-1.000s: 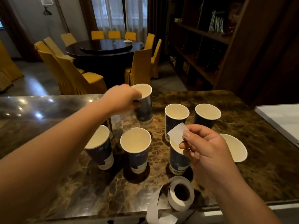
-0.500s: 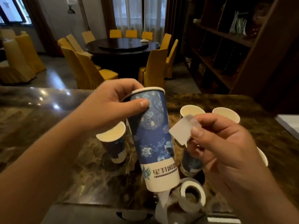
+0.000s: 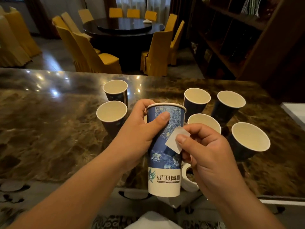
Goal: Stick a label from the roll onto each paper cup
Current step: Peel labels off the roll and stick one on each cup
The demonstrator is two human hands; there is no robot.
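My left hand (image 3: 140, 134) grips a tall blue paper cup (image 3: 165, 162) with a white base, held upright above the near table edge. My right hand (image 3: 206, 152) pinches a small white label (image 3: 174, 141) between thumb and fingers, right against the cup's side. The label roll (image 3: 188, 179) lies on the table behind the cup, mostly hidden by my right hand. Several more blue cups stand open on the table: two at the left (image 3: 112, 113), others at the right (image 3: 231, 103).
The brown marble table (image 3: 49, 129) reaches far to the left. A white sheet (image 3: 295, 111) lies at its right edge. Beyond it stand yellow chairs (image 3: 92, 52), a dark round table (image 3: 125, 27) and dark shelves (image 3: 239, 38).
My left hand lifted a cup from the back of the group and brought it toward me. My right hand carried the label up to the cup's side.
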